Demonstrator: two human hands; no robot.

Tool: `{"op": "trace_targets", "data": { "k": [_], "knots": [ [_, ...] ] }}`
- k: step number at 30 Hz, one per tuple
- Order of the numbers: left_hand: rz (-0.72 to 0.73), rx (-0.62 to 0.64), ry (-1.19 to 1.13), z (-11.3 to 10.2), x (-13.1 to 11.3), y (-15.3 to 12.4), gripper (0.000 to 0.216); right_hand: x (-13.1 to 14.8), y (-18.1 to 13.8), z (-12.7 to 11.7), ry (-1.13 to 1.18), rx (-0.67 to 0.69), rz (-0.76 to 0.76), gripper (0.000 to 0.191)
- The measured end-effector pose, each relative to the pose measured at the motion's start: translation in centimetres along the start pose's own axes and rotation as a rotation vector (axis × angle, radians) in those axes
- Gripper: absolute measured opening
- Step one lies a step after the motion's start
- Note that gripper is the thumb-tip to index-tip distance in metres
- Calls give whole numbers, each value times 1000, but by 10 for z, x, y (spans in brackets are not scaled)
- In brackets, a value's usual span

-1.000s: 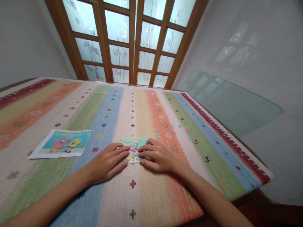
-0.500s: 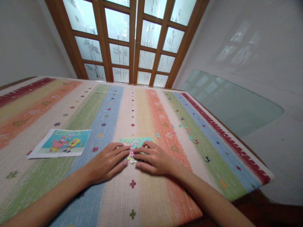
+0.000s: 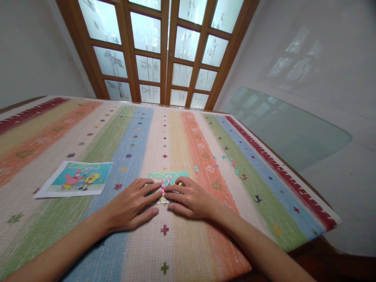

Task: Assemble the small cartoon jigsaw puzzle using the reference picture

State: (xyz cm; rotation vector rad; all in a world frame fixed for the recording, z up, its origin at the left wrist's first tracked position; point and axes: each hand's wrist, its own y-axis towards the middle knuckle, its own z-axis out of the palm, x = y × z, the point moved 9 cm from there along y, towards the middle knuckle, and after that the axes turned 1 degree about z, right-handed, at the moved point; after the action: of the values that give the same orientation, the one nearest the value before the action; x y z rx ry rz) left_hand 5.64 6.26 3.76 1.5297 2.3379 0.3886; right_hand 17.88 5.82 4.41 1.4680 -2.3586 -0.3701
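A small jigsaw puzzle [image 3: 168, 178] with a cartoon picture lies flat on the striped tablecloth [image 3: 182, 129]. My left hand [image 3: 132, 203] rests palm down on its left part, fingers stretched out and slightly apart. My right hand [image 3: 188, 199] lies flat on its right part, fingers extended toward the left. The fingertips of both hands nearly meet over the puzzle's middle. Most of the puzzle's lower half is hidden under my hands.
A printed cartoon reference picture [image 3: 75, 178] lies to the left. Several loose puzzle pieces [image 3: 232, 161] are scattered to the right of the puzzle. The table's right edge [image 3: 296, 188] runs diagonally; wooden glass doors [image 3: 164, 51] stand behind.
My right hand has slid left over the puzzle until its fingertips reach those of my left hand. My left hand has shifted slightly toward me.
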Motion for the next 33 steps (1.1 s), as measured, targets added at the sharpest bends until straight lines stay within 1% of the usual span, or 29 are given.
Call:
{"op": "trace_targets", "data": {
  "k": [3, 8, 11, 16, 23, 28, 33],
  "knots": [
    [9, 1, 9, 0, -1, 1, 41, 1, 1, 0, -7, 4, -13, 31],
    [17, 5, 15, -1, -2, 2, 42, 2, 2, 5, -49, 97, 19, 34],
    [23, -2, 12, -3, -3, 3, 41, 4, 2, 4, -77, 121, 38, 37],
    [21, -11, 7, -4, -3, 4, 40, 6, 1, 4, -87, 125, 40, 37],
    [2, -10, -11, -2, -1, 3, 42, 2, 4, -6, -12, 92, 34, 32],
    [3, -24, -11, -2, 0, 2, 42, 0, 4, -2, -2, 127, 54, 32],
    [10, -47, -1, -4, -2, 2, 40, -1, 2, 0, 13, 93, 72, 32]
  ]
}}
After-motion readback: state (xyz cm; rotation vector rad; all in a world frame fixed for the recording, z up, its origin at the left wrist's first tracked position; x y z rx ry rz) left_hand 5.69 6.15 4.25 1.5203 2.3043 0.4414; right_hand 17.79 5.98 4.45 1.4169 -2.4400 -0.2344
